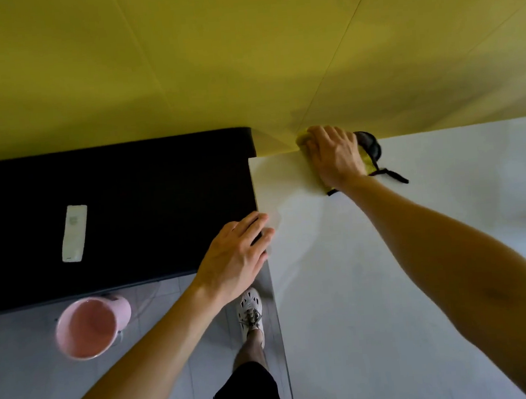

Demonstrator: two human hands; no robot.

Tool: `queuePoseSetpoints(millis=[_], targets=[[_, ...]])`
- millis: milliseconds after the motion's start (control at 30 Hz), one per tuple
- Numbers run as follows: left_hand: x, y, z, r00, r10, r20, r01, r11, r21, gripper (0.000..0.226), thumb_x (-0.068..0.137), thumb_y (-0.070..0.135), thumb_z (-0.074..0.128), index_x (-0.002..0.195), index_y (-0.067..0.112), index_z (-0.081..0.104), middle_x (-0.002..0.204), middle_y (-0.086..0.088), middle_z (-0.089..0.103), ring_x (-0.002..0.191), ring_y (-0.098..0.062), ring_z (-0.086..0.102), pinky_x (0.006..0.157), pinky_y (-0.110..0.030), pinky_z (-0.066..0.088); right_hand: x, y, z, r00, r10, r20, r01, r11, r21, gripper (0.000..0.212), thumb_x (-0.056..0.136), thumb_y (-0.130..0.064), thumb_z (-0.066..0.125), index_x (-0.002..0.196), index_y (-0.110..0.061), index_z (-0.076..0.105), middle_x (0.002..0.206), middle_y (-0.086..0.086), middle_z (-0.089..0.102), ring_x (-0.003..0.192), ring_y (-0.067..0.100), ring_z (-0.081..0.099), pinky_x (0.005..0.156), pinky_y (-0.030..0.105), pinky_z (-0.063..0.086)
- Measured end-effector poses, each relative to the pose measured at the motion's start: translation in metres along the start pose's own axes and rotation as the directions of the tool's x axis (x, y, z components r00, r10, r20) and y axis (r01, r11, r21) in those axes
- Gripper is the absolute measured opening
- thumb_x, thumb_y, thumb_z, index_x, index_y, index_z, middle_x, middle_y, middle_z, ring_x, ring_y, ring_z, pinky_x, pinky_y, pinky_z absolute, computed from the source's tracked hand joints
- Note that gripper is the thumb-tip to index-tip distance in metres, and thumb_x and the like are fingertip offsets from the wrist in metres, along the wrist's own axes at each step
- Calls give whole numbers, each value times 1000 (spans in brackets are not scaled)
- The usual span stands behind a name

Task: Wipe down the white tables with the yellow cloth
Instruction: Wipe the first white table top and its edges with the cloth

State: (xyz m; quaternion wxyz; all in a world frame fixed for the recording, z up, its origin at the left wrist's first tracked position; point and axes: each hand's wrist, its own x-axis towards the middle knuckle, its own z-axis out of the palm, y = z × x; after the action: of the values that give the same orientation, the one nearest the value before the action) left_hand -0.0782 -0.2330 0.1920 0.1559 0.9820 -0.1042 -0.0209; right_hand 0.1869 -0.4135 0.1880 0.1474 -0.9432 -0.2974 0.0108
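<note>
The right hand [335,154] lies flat on the yellow cloth [366,162], its fingers spread and pressing it down at the far corner of the white bench [402,267], likely to rub that corner clean. The left hand [238,258] rests on the bench's near side edge, fingers loose and holding nothing, perhaps to steady the body. Most of the cloth hides under the hand. The bench runs out of the picture.
</note>
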Motion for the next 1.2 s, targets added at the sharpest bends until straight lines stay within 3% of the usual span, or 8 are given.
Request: queuePoseSetpoints(millis=[200,300,400,567,667,800,1000,1200], targets=[[-28,-34,-8,987,-150,-64,150,989,1,32,107,24,65,136,13,72,140,-9,69,126,-27,68,107,-41,56,-15,-87,28,927,-371,-53,370,929,-30,33,110,-32,61,138,-15,68,128,11,68,108,37,64,97,51,48],[-19,-43,-28,952,-267,-148,255,963,-91,30,108,23,61,134,12,73,131,-7,72,118,-23,70,99,-36,60,-52,-83,15,950,-303,-73,310,943,124,47,107,-30,69,149,-13,62,143,10,66,127,37,63,114,53,45],[12,-36,-44,950,-221,-221,189,969,-158,28,106,17,62,132,11,72,128,-7,70,117,-24,68,97,-39,61,-97,-70,-15,977,-213,9,209,968,136,70,105,-40,70,166,-16,43,170,6,46,164,26,32,136,57,16],[93,-6,-43,993,-83,-87,83,997,6,54,99,49,67,146,22,63,154,-14,55,148,-37,47,118,-65,40,-180,-53,-20,893,424,-154,-393,898,196,54,109,-35,62,158,-14,51,171,8,44,165,25,28,129,65,27],[124,0,-20,973,-156,173,123,974,189,75,101,71,52,168,41,33,178,-9,27,164,-42,21,126,-78,15,-225,-59,18,916,399,32,-401,910,104,67,112,-52,51,170,-21,35,181,5,20,170,23,7,133,65,14],[129,-18,-3,979,-169,117,137,961,241,75,101,76,45,168,51,22,178,-5,26,162,-40,26,118,-75,33,-236,-59,41,926,378,2,-377,925,35,74,111,-57,46,174,-24,24,183,2,11,170,20,2,135,60,9],[136,-53,-15,910,-411,44,414,905,-96,71,95,63,74,157,37,50,138,-12,62,121,-41,61,90,-50,57,-243,-58,47,927,362,-101,-355,932,77,69,111,-53,53,171,-24,35,181,4,20,169,22,10,135,59,13],[54,-54,-7,693,-633,346,712,523,-469,66,98,67,65,149,26,57,138,-6,70,124,-32,69,105,-46,58,-263,-112,62,831,537,-142,-529,844,91,61,113,-47,44,170,-24,37,181,7,20,170,26,9,135,61,11]])
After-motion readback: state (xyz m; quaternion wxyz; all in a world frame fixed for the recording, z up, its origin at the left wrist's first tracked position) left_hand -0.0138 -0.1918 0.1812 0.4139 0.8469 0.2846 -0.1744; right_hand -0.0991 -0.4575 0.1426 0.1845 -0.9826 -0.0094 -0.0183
